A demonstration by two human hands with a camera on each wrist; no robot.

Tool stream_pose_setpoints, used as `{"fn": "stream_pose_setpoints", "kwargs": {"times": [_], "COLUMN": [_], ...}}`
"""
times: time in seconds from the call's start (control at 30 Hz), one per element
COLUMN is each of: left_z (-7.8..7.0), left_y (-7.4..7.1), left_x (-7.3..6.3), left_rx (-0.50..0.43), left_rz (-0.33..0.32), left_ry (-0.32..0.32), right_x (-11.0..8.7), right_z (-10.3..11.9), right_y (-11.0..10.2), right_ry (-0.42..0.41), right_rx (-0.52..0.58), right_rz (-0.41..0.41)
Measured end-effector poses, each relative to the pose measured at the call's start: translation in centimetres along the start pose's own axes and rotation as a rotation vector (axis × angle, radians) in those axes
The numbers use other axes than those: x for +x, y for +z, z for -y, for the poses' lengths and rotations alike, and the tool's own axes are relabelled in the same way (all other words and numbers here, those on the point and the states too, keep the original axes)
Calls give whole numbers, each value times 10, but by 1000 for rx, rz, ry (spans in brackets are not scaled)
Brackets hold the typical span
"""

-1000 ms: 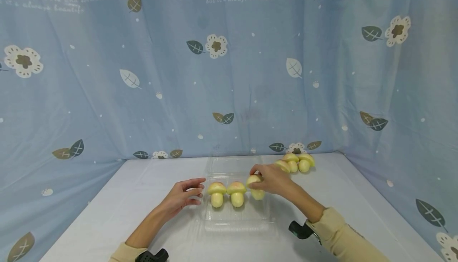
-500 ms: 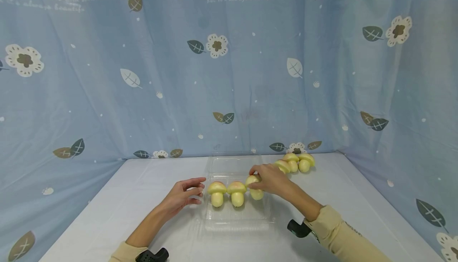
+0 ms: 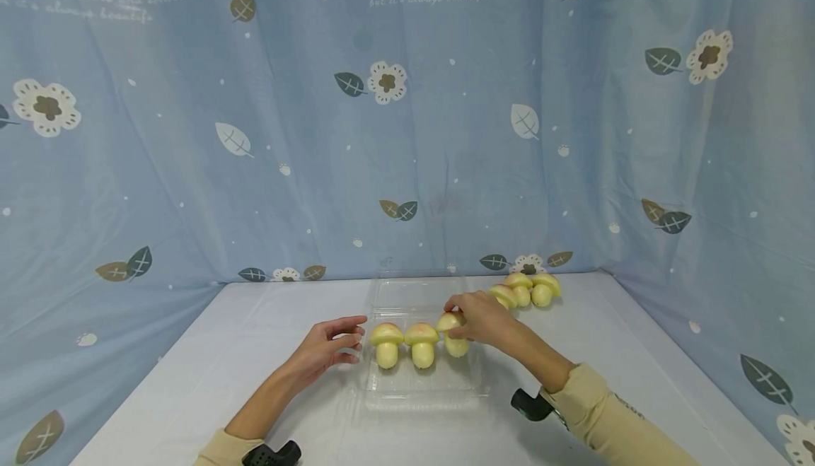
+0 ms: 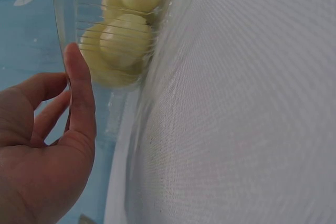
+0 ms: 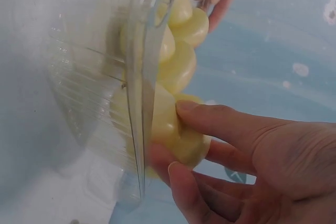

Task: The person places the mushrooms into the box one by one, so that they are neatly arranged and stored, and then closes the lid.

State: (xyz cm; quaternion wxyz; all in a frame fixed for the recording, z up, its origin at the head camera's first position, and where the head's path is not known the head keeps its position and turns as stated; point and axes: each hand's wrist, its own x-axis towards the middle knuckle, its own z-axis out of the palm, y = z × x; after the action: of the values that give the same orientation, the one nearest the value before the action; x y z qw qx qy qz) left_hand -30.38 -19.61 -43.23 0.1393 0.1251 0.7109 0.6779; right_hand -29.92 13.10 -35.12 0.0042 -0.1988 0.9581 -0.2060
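A clear plastic box [image 3: 420, 385] stands on the table with its lid [image 3: 417, 293] folded back. Inside it, two yellow mushroom-shaped pieces sit side by side: a left one [image 3: 386, 354] and a middle one [image 3: 422, 354]. At the box's right side my right hand [image 3: 487, 321] holds a third mushroom-shaped piece [image 5: 181, 140] between thumb and fingers, cap toward the back and stem toward me. My left hand [image 3: 327, 349] is at the opposite side, its digits on both sides of the box rim [image 4: 61, 24], pinching it.
Several more mushroom-shaped pieces [image 3: 541, 295] lie in a group at the back right of the white table [image 3: 267, 310]. A blue patterned curtain [image 3: 305, 134] hangs behind and along both sides.
The third mushroom-shaped piece has shifted slightly left, closer to the middle one, with my right hand on it. My left hand stays in place.
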Motion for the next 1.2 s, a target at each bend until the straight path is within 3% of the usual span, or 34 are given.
{"fn": "stream_pose_setpoints", "kwargs": {"times": [0.2, 0.43, 0.8, 1.2], "left_z": [0, -1, -1, -1], "left_y": [-1, 0, 1, 1], "left_x": [0, 0, 1, 1], "left_rx": [-1, 1, 5, -6], "left_rz": [6, 2, -8, -4], "left_ry": [2, 1, -5, -5], "right_x": [1, 2, 4, 0], "right_z": [0, -2, -5, -3], "right_y": [-1, 2, 9, -3], "right_ry": [-6, 34, 33, 49], "right_rx": [-6, 43, 17, -13], "right_rz": [-7, 40, 66, 68]}}
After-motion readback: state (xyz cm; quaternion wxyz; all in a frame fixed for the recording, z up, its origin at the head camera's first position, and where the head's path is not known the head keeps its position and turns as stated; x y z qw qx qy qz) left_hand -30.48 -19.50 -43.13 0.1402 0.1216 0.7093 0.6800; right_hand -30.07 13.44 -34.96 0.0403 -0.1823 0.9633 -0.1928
